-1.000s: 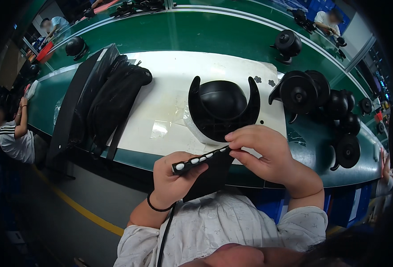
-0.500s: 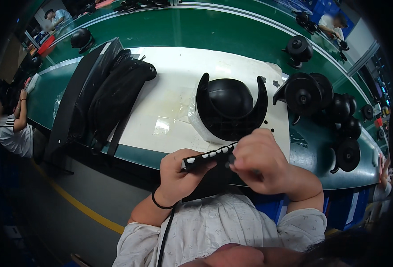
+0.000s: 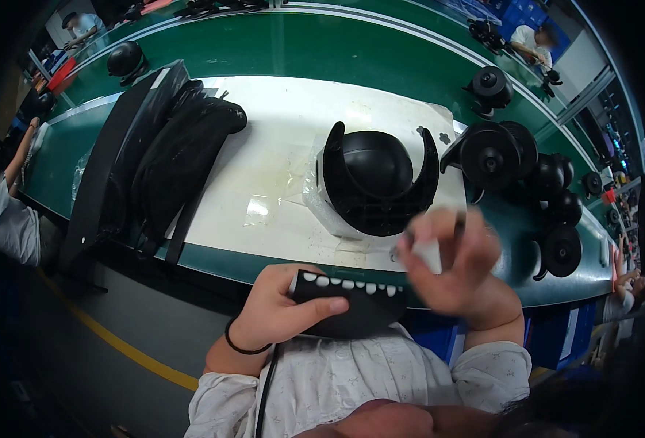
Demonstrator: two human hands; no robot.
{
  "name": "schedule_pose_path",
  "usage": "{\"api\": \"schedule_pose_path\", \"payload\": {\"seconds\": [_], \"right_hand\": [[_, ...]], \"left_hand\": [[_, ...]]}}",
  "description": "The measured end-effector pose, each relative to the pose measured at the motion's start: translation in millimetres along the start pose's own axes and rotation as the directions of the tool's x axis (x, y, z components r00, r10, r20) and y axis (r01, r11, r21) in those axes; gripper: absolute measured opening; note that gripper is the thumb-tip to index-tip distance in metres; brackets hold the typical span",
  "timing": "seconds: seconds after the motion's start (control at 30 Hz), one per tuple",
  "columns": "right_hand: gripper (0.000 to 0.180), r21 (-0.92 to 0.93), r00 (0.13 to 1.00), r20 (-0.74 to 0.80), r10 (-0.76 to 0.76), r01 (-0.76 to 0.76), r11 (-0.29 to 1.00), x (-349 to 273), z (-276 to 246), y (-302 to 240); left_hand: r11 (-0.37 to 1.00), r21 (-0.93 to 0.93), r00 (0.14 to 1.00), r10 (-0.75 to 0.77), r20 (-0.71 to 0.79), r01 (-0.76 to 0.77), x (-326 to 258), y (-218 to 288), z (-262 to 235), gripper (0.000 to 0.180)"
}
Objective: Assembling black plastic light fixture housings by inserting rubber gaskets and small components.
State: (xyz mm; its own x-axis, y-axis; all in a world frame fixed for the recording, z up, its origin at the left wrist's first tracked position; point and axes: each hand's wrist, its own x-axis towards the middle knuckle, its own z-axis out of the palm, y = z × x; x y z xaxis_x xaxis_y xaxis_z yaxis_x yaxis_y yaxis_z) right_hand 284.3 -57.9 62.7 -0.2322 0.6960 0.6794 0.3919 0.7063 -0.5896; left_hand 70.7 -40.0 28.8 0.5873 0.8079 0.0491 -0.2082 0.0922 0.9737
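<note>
My left hand grips a black sheet with a row of white rounded spots along its upper edge, thumb lying across its face. To the right of the sheet and apart from it, my right hand is raised, blurred by motion. Its thumb and forefinger are bent together, and a small dark piece seems to show at the fingertips. Just beyond my hands, a glossy black domed shell with two curved horns rests on a block in clear wrapping. My right hand hides part of the mat's near right corner.
A white mat covers the middle of the green table. Black bags and a long black case lie left. Several more black domed parts crowd the right side. Other people work around the tables.
My right hand has moved right and away from the sheet's edge. The sheet has tilted so that its broad black face shows, and my left hand has lowered slightly.
</note>
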Motion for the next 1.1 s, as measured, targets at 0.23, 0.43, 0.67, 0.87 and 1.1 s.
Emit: {"api": "schedule_pose_path", "payload": {"seconds": [0.23, 0.43, 0.67, 0.87, 1.1], "right_hand": [[0.06, -0.048, 0.985, 0.079, 0.156, -0.152, 0.987, 26, -3, 14], [0.064, -0.307, 0.989, 0.146, 0.025, 0.021, 0.952, 27, -5, 11], [0.037, -0.568, 0.899, 0.435, -0.056, 0.323, 0.757, 28, -10, -5], [0.077, -0.553, 0.943, 0.324, 0.076, 0.123, 0.824, 25, -26, 0], [0.071, -0.153, 0.978, 0.168, 0.127, -0.102, 0.983, 7, -19, 16]], "left_hand": [[0.706, 0.607, 0.869, 0.493, -0.051, -0.364, 35, -18, -2, 0.013], [0.655, 0.579, 0.812, 0.584, 0.019, -0.485, 60, -38, 2, 0.018], [0.636, 0.664, 0.807, 0.585, -0.082, -0.393, 59, -37, 18, 0.024], [0.561, 0.711, 0.758, 0.65, -0.062, -0.423, 63, -39, 15, 0.021], [0.557, 0.72, 0.773, 0.632, -0.046, -0.413, 64, -38, 18, 0.022]]}}
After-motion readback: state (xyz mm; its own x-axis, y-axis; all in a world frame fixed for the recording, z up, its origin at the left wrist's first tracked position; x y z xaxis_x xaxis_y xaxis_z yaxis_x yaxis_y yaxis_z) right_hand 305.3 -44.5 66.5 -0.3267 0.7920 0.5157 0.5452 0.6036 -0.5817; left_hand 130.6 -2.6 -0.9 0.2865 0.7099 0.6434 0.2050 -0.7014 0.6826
